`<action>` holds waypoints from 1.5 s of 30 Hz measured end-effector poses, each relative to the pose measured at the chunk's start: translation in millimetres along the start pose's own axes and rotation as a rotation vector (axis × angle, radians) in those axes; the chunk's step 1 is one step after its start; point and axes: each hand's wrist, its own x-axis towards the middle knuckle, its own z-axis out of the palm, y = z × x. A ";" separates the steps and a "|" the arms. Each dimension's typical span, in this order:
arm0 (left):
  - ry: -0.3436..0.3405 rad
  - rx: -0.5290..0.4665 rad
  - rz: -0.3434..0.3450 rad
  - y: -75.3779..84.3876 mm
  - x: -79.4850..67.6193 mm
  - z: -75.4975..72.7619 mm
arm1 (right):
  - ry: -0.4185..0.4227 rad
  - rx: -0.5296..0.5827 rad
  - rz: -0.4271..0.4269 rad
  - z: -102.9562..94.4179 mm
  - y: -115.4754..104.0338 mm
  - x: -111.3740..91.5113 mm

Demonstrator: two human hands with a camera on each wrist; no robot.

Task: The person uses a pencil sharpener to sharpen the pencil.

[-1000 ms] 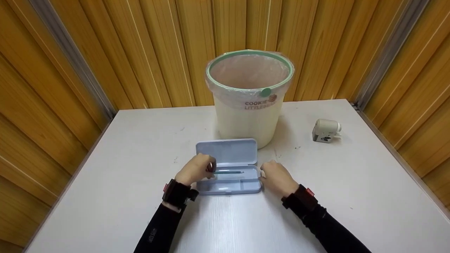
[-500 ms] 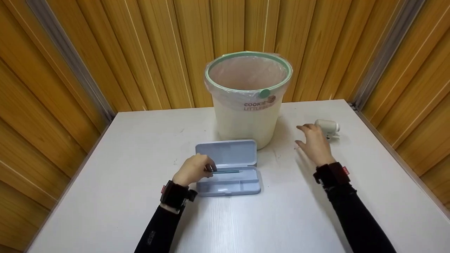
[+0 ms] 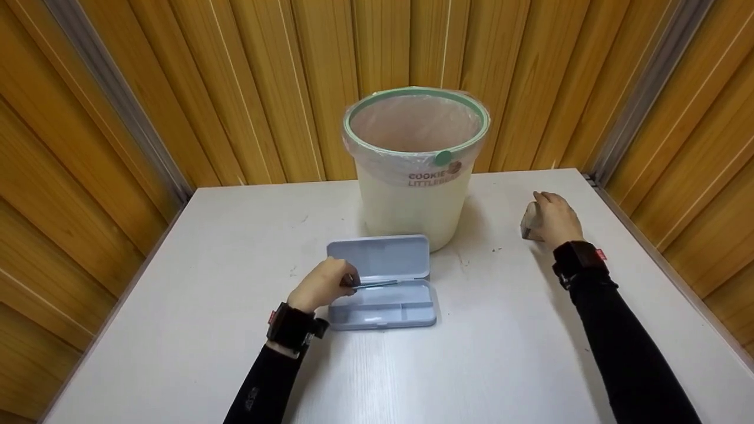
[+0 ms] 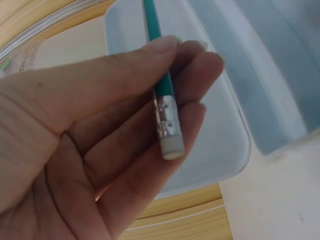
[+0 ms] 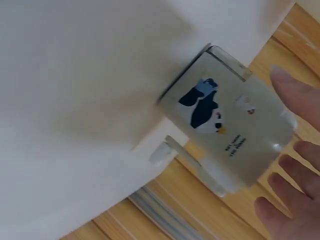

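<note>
My left hand [image 3: 324, 284] pinches a teal pencil [image 4: 164, 85] near its eraser end, thumb on one side and fingers on the other. The pencil's metal band and white eraser [image 4: 172, 147] stick out past the fingers in the left wrist view. Below it lies a light blue pencil case [image 3: 377, 324], lid raised at the back. On the right, my right hand [image 3: 558, 221] reaches over a beige hand-crank pencil sharpener [image 5: 220, 115] with a penguin picture. Its thumb and spread fingers are right at the sharpener's upper end; in the head view the hand hides most of it.
A tall cream bin [image 3: 412, 200] with a green rim and a plastic liner stands behind the pencil case. Wood-look panels [image 3: 265, 88] enclose the white table [image 3: 235, 247] at the back and both sides.
My right hand has left the right end of the pencil case and moved right and back to the sharpener. My left hand has barely moved; the pencil's tip has tilted up slightly.
</note>
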 end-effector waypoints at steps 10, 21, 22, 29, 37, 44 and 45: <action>-0.026 -0.013 0.023 -2.2 -0.4 0.7 | -0.114 0.003 0.038 3.7 16.2 7.8; -0.024 -0.023 -0.002 -0.7 -0.1 -2.6 | -0.146 -0.032 -0.008 -4.7 15.8 18.4; -0.021 -0.020 0.000 -0.7 -0.2 -2.6 | -0.154 -0.046 -0.010 -5.6 14.7 18.6; -0.018 -0.016 0.006 -2.7 -1.0 -2.4 | -0.198 -0.079 -0.024 -11.0 3.3 13.3; -0.012 -0.007 0.015 -3.0 -1.6 -3.4 | -0.264 -0.036 -0.007 -16.2 -14.8 -4.6; 0.004 -0.023 0.009 -3.1 -1.7 -4.3 | -0.270 0.053 0.017 -14.5 -37.9 -25.2; 0.005 -0.027 0.007 -3.0 -1.5 -4.1 | -0.275 0.063 0.015 -14.7 -40.6 -27.6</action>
